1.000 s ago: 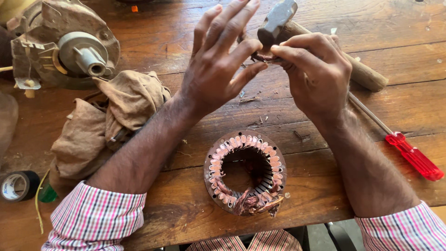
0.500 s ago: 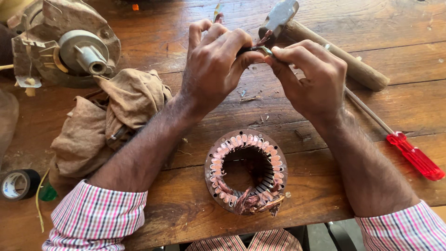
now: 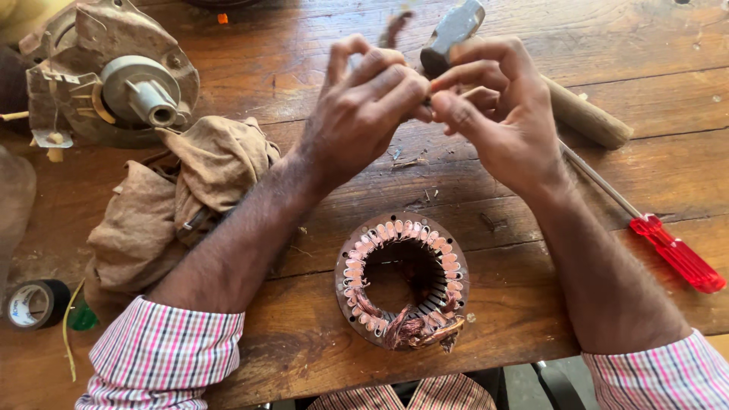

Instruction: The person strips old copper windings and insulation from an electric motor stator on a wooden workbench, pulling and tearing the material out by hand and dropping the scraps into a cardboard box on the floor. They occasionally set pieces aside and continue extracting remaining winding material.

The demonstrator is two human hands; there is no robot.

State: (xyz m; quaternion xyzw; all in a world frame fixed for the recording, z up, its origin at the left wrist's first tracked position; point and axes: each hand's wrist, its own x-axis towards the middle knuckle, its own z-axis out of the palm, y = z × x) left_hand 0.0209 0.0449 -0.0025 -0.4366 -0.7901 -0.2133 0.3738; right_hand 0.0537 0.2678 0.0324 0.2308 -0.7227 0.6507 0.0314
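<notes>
My left hand (image 3: 364, 114) and my right hand (image 3: 505, 114) are raised above the wooden table (image 3: 304, 334), fingertips pinched together on a small brownish strip (image 3: 395, 26). Its blurred end sticks up past the left fingers. What exactly it is cannot be told. Below the hands, near the table's front edge, lies a round motor stator (image 3: 402, 281) with copper windings. Loose copper wire is bunched at its near side. Neither hand touches the stator.
A hammer (image 3: 585, 114) lies behind the hands, its head by my right fingers. A red-handled screwdriver (image 3: 680, 254) lies at the right. A brown cloth (image 3: 182, 197), a motor housing (image 3: 114, 76) and a black tape roll (image 3: 34, 304) are on the left.
My left hand's fingers were spread a second ago; they have curled in and met the right fingertips in a pinch. The stator and tools have not moved.
</notes>
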